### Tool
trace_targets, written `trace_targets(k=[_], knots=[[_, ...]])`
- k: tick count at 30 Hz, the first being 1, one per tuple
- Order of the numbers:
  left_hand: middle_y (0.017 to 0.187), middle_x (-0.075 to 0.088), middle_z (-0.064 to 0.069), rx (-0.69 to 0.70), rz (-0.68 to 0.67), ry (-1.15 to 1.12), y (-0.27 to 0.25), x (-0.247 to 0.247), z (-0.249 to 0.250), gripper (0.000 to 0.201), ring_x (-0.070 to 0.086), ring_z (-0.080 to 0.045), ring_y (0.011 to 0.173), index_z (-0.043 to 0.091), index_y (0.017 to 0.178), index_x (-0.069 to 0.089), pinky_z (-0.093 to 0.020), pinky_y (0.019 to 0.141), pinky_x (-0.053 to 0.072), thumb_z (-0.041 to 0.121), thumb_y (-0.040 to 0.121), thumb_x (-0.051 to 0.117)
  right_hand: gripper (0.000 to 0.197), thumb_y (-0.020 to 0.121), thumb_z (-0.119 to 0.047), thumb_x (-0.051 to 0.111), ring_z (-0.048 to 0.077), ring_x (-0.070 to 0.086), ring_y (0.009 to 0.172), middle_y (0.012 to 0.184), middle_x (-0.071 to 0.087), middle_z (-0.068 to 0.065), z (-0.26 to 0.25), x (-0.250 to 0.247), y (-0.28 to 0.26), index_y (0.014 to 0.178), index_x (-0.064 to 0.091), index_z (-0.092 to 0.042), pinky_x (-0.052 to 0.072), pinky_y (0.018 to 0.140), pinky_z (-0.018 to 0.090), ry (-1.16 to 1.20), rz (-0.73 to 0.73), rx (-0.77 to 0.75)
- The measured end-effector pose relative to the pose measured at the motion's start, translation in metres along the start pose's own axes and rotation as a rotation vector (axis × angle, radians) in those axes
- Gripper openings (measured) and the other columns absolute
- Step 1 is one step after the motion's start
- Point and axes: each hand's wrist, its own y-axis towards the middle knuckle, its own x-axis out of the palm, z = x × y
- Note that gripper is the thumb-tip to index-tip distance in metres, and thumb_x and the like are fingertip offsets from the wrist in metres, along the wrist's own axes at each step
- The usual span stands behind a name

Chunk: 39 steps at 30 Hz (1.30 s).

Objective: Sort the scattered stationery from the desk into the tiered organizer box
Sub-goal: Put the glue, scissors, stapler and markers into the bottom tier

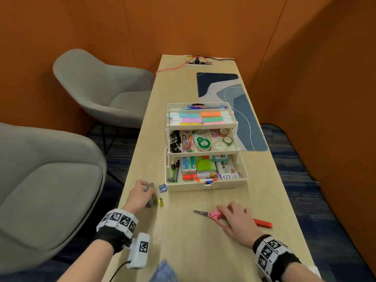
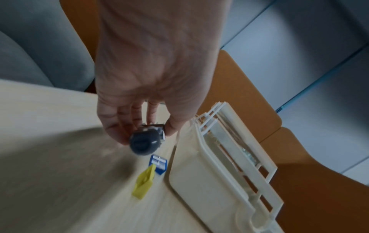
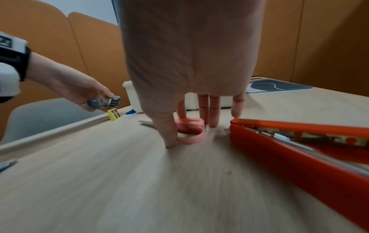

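Note:
The cream tiered organizer box (image 1: 205, 187) stands fanned out mid-desk, its three tiers filled with stationery. Just left of its front corner my left hand (image 1: 149, 190) (image 2: 147, 126) holds a grey staple remover (image 2: 144, 144) (image 3: 103, 102) slightly above the desk. Under it lie a yellow sharpener (image 1: 161, 201) (image 2: 144, 182) and a blue sharpener (image 1: 162, 188) (image 2: 158, 164). Nearer me, my right hand (image 1: 227, 212) (image 3: 189, 123) reaches down on the pink-handled scissors (image 1: 210, 214) (image 3: 190, 131), thumb and fingers pinching the handle loop; the scissors lie flat on the desk.
An orange-red utility knife (image 1: 262, 223) (image 3: 289, 146) lies just right of my right hand. Two grey armchairs (image 1: 97, 92) stand along the desk's left edge. Behind the box are a blue patterned mat (image 1: 247, 119) and a power socket (image 1: 198, 62) with cables.

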Motion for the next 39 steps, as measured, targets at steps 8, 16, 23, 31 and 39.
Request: trace_targets(k=[8,16,23,31,39], knots=[[0.071,0.048,-0.005,0.010,-0.082,-0.396,-0.038,-0.023,0.039,0.019,0.039,-0.015,0.051,0.004,0.108,0.054,-0.024,0.047,0.037,0.017,0.097,0.044,0.031,0.080,-0.024,0.057,0.017,0.049,0.082,0.099,0.036,-0.005,-0.010,-0.010,0.013,0.106,0.040,-0.021,0.043,0.070,0.028,0.290,-0.043,-0.035],[0.111,0.057,-0.011,0.182,-0.493,-0.323,-0.053,-0.004,0.094,0.031,0.060,-0.017,0.070,0.017,0.129,0.049,-0.023,0.060,0.052,0.024,0.100,0.044,0.011,0.092,-0.026,0.049,0.020,0.055,0.093,0.099,0.046,-0.005,-0.006,-0.022,0.006,0.101,0.043,-0.028,0.043,0.082,0.030,0.432,-0.184,-0.010],[0.097,0.057,0.004,0.639,-0.320,0.296,-0.030,0.038,0.136,0.032,0.055,-0.010,0.077,0.022,0.117,0.055,-0.020,0.066,0.044,0.027,0.087,0.066,0.014,0.083,-0.013,0.058,0.001,0.050,0.076,0.086,0.058,-0.012,0.013,-0.037,-0.018,0.094,0.056,-0.021,0.037,0.067,0.013,0.679,-0.057,0.050],[0.094,0.061,-0.005,0.533,-0.384,0.108,-0.014,0.044,0.142,0.021,0.062,-0.012,0.066,0.024,0.113,0.052,-0.027,0.062,0.052,0.027,0.093,0.057,0.019,0.080,0.002,0.058,-0.001,0.045,0.050,0.067,0.055,-0.004,0.022,-0.029,-0.042,0.092,0.059,-0.013,0.037,0.054,0.017,0.951,0.034,0.222],[0.107,0.062,0.002,0.841,-0.384,0.537,-0.011,0.120,0.170,0.032,0.058,-0.015,0.098,0.016,0.113,0.059,-0.031,0.087,0.049,0.024,0.084,0.069,0.016,0.080,-0.009,0.059,-0.002,0.045,0.057,0.066,0.053,-0.007,0.006,-0.023,-0.031,0.091,0.060,-0.021,0.035,0.056,0.015,0.908,-0.026,0.164]])
